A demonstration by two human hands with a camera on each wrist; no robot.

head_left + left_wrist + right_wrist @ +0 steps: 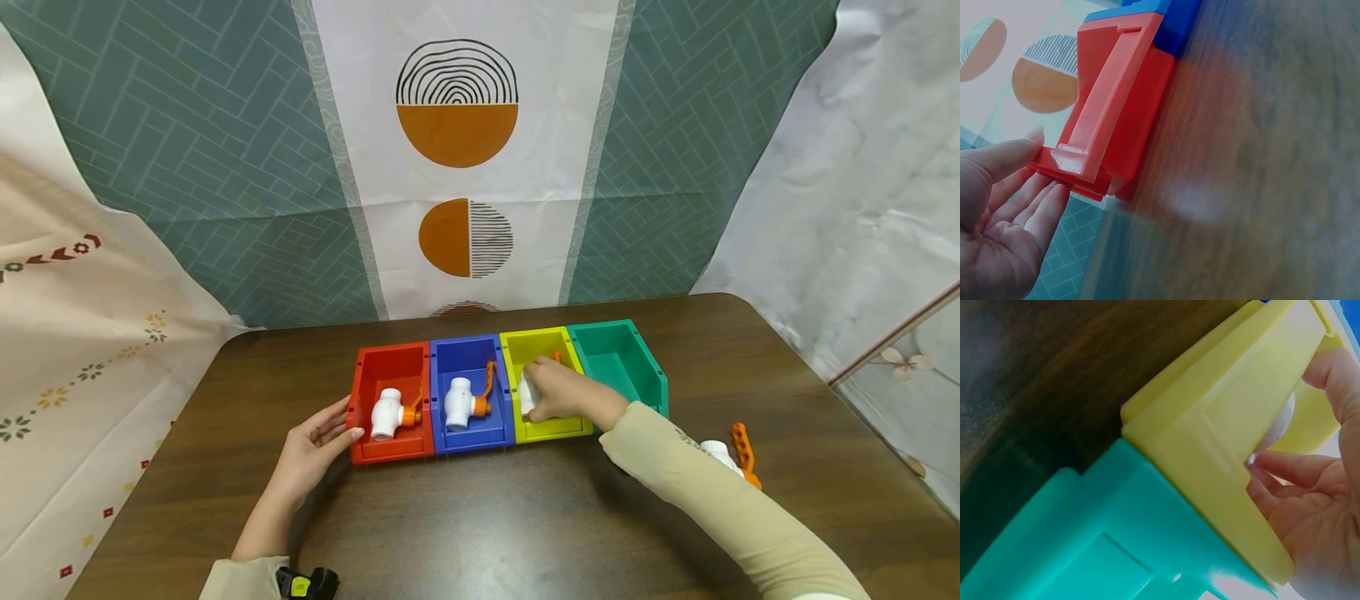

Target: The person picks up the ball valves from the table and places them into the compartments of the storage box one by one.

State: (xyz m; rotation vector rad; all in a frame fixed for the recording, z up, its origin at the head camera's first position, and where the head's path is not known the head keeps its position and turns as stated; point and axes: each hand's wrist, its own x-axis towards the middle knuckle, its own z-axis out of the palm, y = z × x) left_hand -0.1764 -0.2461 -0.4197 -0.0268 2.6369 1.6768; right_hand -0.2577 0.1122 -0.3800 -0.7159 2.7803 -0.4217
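Note:
My left hand (311, 450) pinches the left wall of the red bin (393, 451), thumb over the rim and fingers outside. Inside that bin lies a white ball valve (387, 414) with an orange handle. A similar valve (459, 404) lies in the blue bin (475, 439). Reaching into the yellow bin (555, 429), my right hand (562, 392) grips another white ball valve (527, 393), thumb and fingers on either side of it. The hand covers much of this valve; a bit of orange shows behind. In the right wrist view, the valve (1279, 425) is partly hidden by the bin wall.
A green bin (622, 367) adjoins the yellow one at the right end of the row, under my right wrist. Right of the bins, another ball valve (720, 451) with an orange handle lies on the brown table (465, 533), partly behind my right sleeve. Patterned cloth hangs behind.

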